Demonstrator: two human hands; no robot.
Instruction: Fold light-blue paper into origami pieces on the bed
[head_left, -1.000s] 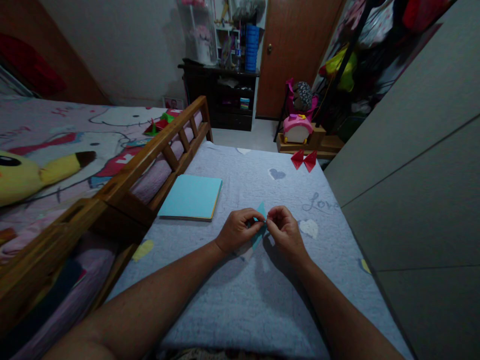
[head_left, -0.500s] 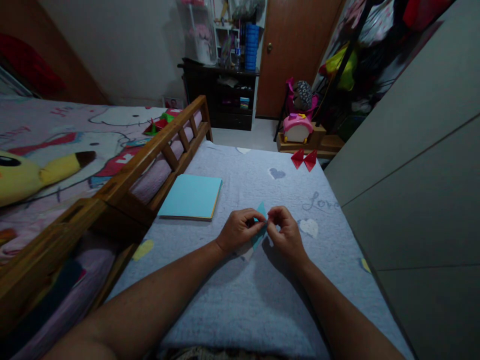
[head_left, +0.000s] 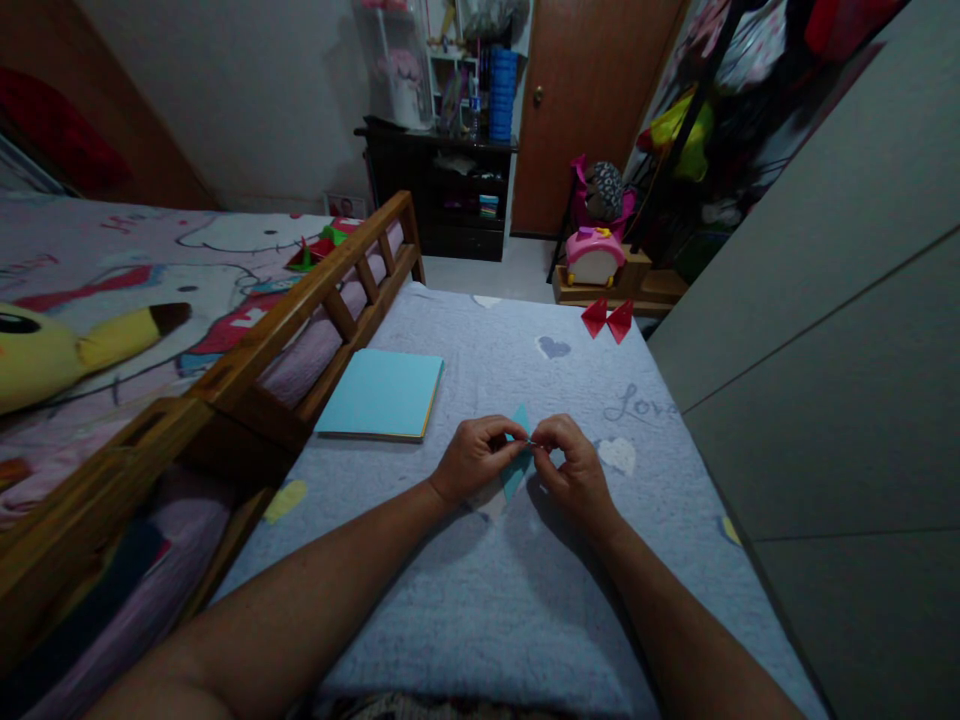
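A small folded piece of light-blue origami paper (head_left: 515, 480) is held just above the bed, its pointed ends showing above and below my fingers. My left hand (head_left: 482, 458) pinches it from the left between thumb and index finger. From the right, my right hand (head_left: 571, 462) pinches the same paper, fingertips almost touching the left ones. The fold between the fingertips is mostly hidden. To the left lies a stack of square paper (head_left: 382, 393) with a light-blue sheet on top. Two red folded paper pieces (head_left: 606, 320) sit at the far right corner of the bed.
A wooden bed rail (head_left: 300, 330) runs along the left side, with a yellow plush toy (head_left: 75, 350) on the bed beyond it. A pale cabinet (head_left: 832, 350) borders the right. Past the foot stand a dark shelf unit (head_left: 442, 195) and a pink toy case (head_left: 595, 256).
My right fingertips have shifted slightly on the blue paper, still pinching it. The left hand has barely moved, and the other things lie where they were.
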